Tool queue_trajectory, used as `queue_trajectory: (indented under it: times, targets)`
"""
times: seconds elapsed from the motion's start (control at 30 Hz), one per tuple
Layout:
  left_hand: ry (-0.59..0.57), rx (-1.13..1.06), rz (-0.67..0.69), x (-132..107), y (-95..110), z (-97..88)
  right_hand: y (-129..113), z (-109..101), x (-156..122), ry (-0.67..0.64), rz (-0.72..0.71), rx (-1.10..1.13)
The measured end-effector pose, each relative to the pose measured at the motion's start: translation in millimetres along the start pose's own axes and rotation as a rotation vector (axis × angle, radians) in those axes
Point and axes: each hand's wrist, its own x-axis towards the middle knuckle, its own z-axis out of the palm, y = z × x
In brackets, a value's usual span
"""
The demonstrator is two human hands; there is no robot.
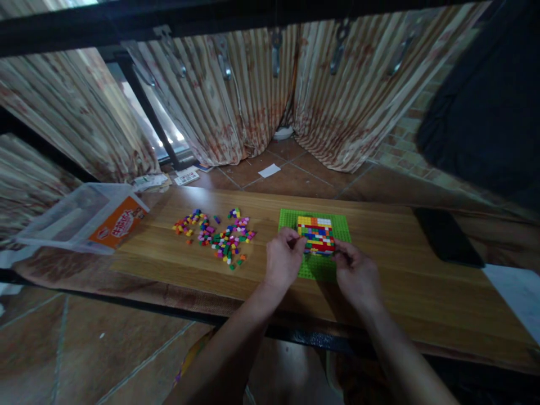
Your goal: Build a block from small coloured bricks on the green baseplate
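A green baseplate [337,220] lies on the wooden board, carrying a block of small bricks [315,233] in red, yellow, blue, green and white rows. My left hand [283,261] rests at the block's left edge, its fingers curled with the tips pinched against the bricks. My right hand [356,274] sits at the block's lower right corner, fingers bent and pressed to it. Whether either hand holds a loose brick is hidden. A scatter of several loose coloured bricks [219,236] lies to the left of the plate.
The wooden board [413,275] lies on a low surface over tiled floor. A clear plastic box with an orange label [86,218] lies tipped at the far left. A dark flat phone-like slab [447,236] sits at the right. Curtains hang behind.
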Motion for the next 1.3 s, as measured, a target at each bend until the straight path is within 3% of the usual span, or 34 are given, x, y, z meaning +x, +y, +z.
queue_trajectory:
  times: [0.23, 0.33, 0.4, 0.5, 0.63, 0.73, 0.83, 1.03, 1.17, 1.3]
  targets:
    - [-0.016, -0.034, 0.014, -1.9, -4.2, 3.1, -1.6, -2.2, 1.8, 0.005, -0.016, -0.113]
    - [-0.048, 0.016, 0.063, 0.8, -3.3, -6.0, -0.9, -3.1, 3.0, 0.034, -0.054, -0.147]
    - [-0.091, 0.077, 0.115, 6.4, -2.8, -25.1, 0.1, -3.3, 4.2, 0.035, -0.067, -0.149]
    - [-0.234, 0.148, 0.196, 19.4, -7.3, -74.0, 1.0, -3.1, 5.8, 0.037, -0.056, -0.132]
    - [-0.323, 0.225, 0.109, 32.4, -22.7, -141.5, -0.5, -3.1, 7.5, 0.053, -0.056, -0.128]
    - [-0.375, 0.275, 0.026, 32.2, -30.9, -164.0, -2.6, -4.0, 8.7, 0.045, -0.047, -0.146]
    - [-0.4, 0.343, 0.021, 29.5, -32.6, -167.1, -3.6, -5.1, 9.7, 0.041, -0.029, -0.155]
    - [-0.299, 0.459, 0.041, 29.8, -33.1, -177.4, -3.1, -6.3, 9.9, 0.026, -0.01, -0.159]
    - [-0.163, 0.51, 0.006, 31.1, -36.0, -183.1, -3.2, -6.0, 9.5, 0.039, -0.032, -0.138]
    - [-0.049, 0.604, 0.026, 36.2, -34.9, -172.1, -6.0, -6.5, 9.5, 0.036, -0.027, -0.165]
